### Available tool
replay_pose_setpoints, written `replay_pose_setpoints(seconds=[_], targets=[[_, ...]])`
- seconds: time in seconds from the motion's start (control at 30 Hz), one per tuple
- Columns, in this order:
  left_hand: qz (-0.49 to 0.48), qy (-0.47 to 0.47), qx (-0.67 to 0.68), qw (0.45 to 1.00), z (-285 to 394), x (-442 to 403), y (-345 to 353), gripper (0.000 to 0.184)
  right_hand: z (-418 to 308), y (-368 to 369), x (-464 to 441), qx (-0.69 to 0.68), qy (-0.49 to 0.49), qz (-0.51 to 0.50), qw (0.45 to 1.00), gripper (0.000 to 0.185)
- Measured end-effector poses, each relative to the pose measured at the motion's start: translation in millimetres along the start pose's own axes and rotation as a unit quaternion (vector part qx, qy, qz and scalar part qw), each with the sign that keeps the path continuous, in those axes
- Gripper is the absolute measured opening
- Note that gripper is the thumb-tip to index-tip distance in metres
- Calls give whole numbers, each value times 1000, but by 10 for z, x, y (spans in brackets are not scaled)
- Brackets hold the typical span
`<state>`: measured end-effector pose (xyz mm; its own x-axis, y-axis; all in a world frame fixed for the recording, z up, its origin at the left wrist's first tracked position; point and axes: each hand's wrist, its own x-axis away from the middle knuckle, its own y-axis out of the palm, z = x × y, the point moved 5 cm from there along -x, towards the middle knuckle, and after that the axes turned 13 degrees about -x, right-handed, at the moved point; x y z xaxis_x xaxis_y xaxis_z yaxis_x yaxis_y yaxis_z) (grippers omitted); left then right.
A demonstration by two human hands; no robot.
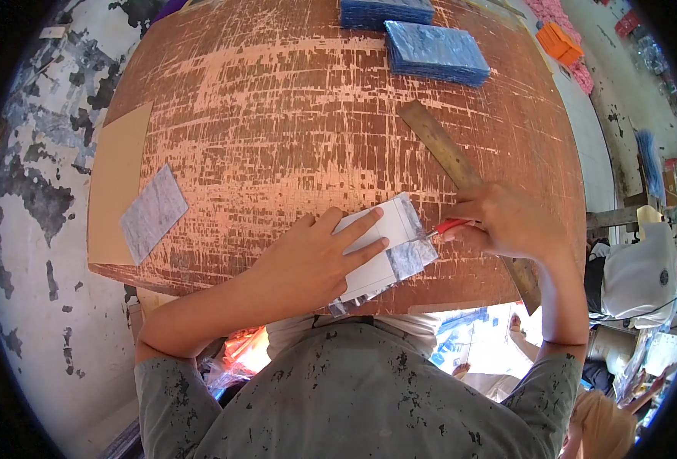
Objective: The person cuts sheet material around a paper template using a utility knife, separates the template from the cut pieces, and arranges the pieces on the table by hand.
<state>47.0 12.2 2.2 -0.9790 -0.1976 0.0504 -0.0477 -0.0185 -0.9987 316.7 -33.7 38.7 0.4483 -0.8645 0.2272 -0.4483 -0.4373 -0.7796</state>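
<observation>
My left hand [315, 256] lies flat with its fingers spread, pressing on a white card [388, 222] with thin lines. Under and around the card shows a shiny grey, marbled sheet [413, 258], its edge sticking out at the right and bottom. My right hand [499, 218] is closed on a slim red-handled tool [451, 226] with a thin metal tip. That tip meets the right edge of the card and sheet; the exact contact is too small to make out. A worn metal ruler [449, 153] runs diagonally beneath my right hand.
Blue plastic-looking stacks [438, 52] sit at the table's far edge. At the left lie a brown cardboard sheet [116, 183] and a grey marbled piece [155, 214] overlapping it. The wooden tabletop [277, 138] is heavily scored. Another person [606, 421] is at lower right.
</observation>
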Motion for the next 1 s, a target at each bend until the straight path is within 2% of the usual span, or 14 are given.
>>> replay_pose_setpoints(seconds=[0.27, 0.47, 0.53, 0.6, 0.67, 0.7, 0.73, 0.8, 1.0], targets=[[9, 5, -6, 1000, -7, 11, 9, 80, -3, -105, 11, -20, 17, -3, 1000, 19], [4, 9, -12, 1000, -11, 11, 14, 80, -238, -144, 285, 7, 58, 62, 996, 19], [8, 10, -13, 1000, -9, 30, 32, 81, -408, 41, 482, -23, 143, 146, 979, 23], [26, 9, -11, 1000, -17, 33, 29, 83, -482, 465, 648, 8, 168, 167, 971, 26], [23, 9, -4, 1000, -23, 31, 21, 84, -685, 741, 641, -71, 211, 165, 961, 27], [20, 8, 2, 1000, -24, 31, 23, 85, -789, 842, 630, -109, 285, 154, 940, 26], [18, 11, 4, 1000, -24, 32, 32, 85, -824, 983, 633, -88, 224, 167, 956, 36], [22, 17, -16, 999, -23, 34, 46, 79, -976, 1086, 586, -88, 225, 211, 947, 41], [7, 25, 26, 999, -71, 44, 25, 64, -1137, 1270, 417, -108, 269, 235, 928, 60]])
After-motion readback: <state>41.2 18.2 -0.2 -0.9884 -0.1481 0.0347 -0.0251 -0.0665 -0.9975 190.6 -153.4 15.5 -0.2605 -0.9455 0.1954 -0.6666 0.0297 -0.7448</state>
